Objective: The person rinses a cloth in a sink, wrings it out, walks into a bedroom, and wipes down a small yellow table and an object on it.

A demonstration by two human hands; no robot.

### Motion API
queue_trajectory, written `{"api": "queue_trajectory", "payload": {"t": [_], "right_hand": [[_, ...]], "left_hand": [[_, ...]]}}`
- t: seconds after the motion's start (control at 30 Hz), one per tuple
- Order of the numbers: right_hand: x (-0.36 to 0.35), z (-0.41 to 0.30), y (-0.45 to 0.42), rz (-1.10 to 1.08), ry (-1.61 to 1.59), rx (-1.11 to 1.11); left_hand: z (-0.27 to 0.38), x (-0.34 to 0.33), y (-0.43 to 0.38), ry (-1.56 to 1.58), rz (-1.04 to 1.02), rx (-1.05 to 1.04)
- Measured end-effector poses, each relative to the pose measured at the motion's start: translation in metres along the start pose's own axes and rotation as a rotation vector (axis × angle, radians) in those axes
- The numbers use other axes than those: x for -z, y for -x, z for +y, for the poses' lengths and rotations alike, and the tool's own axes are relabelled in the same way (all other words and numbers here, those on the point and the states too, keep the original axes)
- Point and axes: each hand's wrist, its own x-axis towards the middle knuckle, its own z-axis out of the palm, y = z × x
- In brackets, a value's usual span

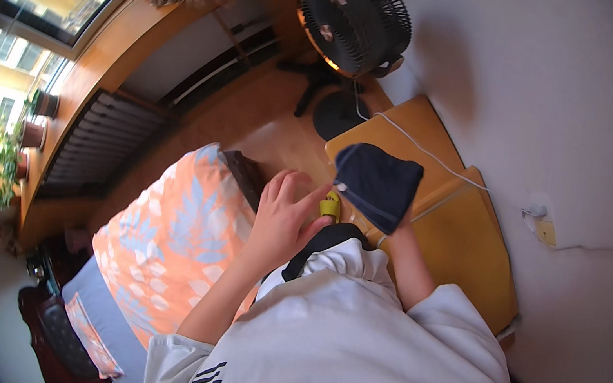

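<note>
My right hand holds up a folded navy cloth item, perhaps a garment, with a small white spot at its left corner. The cloth hides most of that hand and its fingers. Just left of it is my left hand, its fingers apart and nothing in it. The left fingertips come close to the cloth's left corner; whether they touch it cannot be told. Below the hands, a yellow-green slipper shows on the floor.
A bed with an orange leaf-print cover lies to the left. Wooden furniture stands along the wall at right. A black fan stands ahead, its white cord crossing the furniture to a wall socket. Potted plants line the windowsill.
</note>
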Motion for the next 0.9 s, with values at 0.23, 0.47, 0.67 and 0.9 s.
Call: {"api": "queue_trajectory", "payload": {"t": [0.23, 0.47, 0.67, 0.9], "right_hand": [[-0.033, -0.015, -0.037, 0.256, -2.697, -0.913], [-0.067, -0.015, 0.006, 0.793, -2.720, -0.779], [-0.046, -0.057, 0.005, 1.416, -2.437, -1.188], [-0.078, -0.047, 0.002, 1.892, -1.599, -1.627]], "left_hand": [[-0.042, -0.042, -0.073, 0.251, -0.274, -0.124], [-0.069, -0.051, -0.137, 0.469, -0.594, -0.323], [-0.135, -0.074, -0.186, 0.431, -0.969, -0.395], [-0.171, -0.123, -0.195, 0.100, -1.086, -0.621]]}}
